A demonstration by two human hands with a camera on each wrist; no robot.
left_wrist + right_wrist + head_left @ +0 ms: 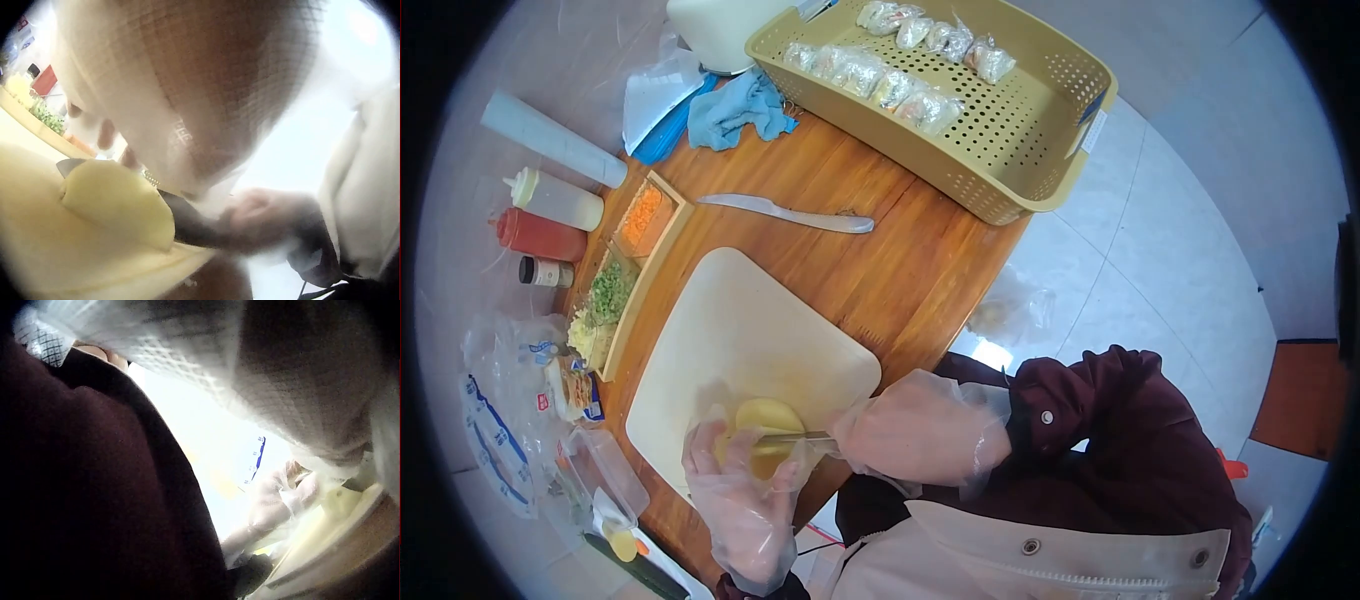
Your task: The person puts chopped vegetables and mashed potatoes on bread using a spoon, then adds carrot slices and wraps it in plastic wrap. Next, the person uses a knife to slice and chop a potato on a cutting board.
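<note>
Both hands wear clear plastic gloves. My right hand (925,425) grips a knife (792,437) whose blade lies across a peeled, pale yellow potato (768,414) on the white cutting board (715,320). With fingers and thumb bent about the potato's sides, my left hand (745,505) holds it at the board's near edge. In the left wrist view the potato (119,200) shows a smooth pale face, and the knife tip (69,166) pokes out behind it. The right wrist view shows the left hand (278,503) beyond the right glove; the blade there is mostly hidden.
A second knife (790,213) lies beyond the board. A wooden tray (668,225) of chopped vegetables stands left, beside sauce bottles (545,235). At the back, a perforated basket (880,135) holds several wrapped bundles. A blue cloth (740,108) and a plastic box (608,470) also sit around.
</note>
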